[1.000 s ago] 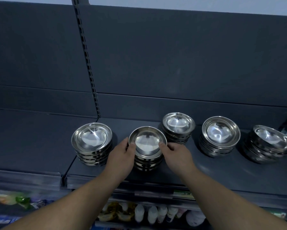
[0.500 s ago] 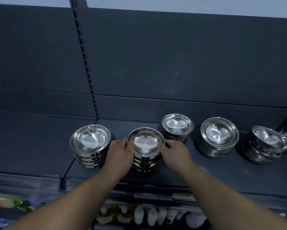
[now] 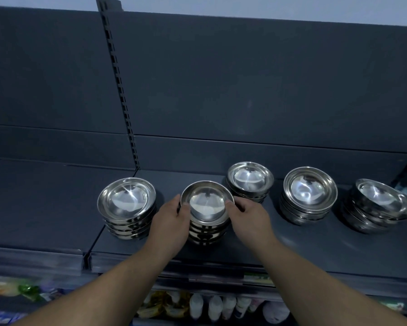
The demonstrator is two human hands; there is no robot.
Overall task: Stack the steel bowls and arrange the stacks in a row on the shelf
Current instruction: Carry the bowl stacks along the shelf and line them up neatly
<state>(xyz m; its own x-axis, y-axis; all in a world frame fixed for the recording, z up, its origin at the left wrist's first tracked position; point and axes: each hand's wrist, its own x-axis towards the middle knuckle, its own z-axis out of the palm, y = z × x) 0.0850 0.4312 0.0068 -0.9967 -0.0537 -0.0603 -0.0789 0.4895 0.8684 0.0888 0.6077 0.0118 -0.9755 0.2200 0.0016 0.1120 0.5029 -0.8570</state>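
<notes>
Several stacks of steel bowls stand on the dark shelf (image 3: 303,250). The second stack from the left (image 3: 206,205) sits nearer the front edge than the rest. My left hand (image 3: 172,222) grips its left side with the thumb over the top bowl's rim. My right hand (image 3: 250,216) grips its right side the same way. To its left is the left stack (image 3: 126,203). Further back and to the right are the third stack (image 3: 250,178), the fourth stack (image 3: 309,190) and the far right stack (image 3: 381,203), whose top bowls sit tilted.
A slotted upright (image 3: 120,90) divides the dark back panel. The shelf section left of the upright (image 3: 33,203) holds nothing. Below the front edge, bottles (image 3: 215,307) and packets (image 3: 28,290) fill a lower shelf.
Both hands keep their hold on the second stack, which has hardly shifted on the shelf. The view has tilted up a little.
</notes>
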